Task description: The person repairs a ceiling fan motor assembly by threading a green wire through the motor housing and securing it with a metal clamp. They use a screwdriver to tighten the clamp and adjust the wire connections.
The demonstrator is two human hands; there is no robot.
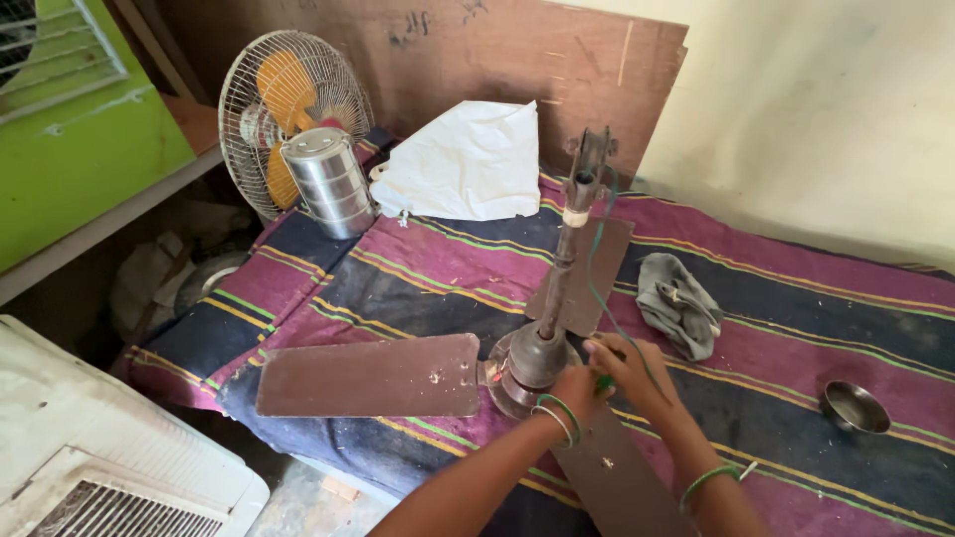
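- Fingers first: the right hand (627, 366) has its fingers pinched round a small green bit right by the fan's motor housing (532, 360), where the green wire (595, 261) comes down. Can't quite tell whether that bit is a tool handle or the wire's end.
- The left hand (577, 386) is curled against the near side of the housing, gripping and steadying it. Green bangles on both wrists.
- The ceiling fan (517, 363) itself lies in the middle of the worktop, downrod (563, 254) sticking up and tilted away, with tape near its top.
- Progress, my guess: it's down and laid out, but the brown blades (370, 376) are on and the housing looks closed, so it's early days, with the wiring being fiddled with and pretty much everything inside left to do.
- Surface: a striped purple and navy blanket (796, 298) covers the worktop. A grey rag (680, 303) sits right of the rod, a small steel bowl (854, 407) further right and nearer.
- Far left: a stacked steel tiffin (331, 181), a table fan (288, 109) behind it, and a white bag (468, 164).
- Room: a plywood board (477, 60) leans on a pale wall, green shutter on the left, a white appliance near left.
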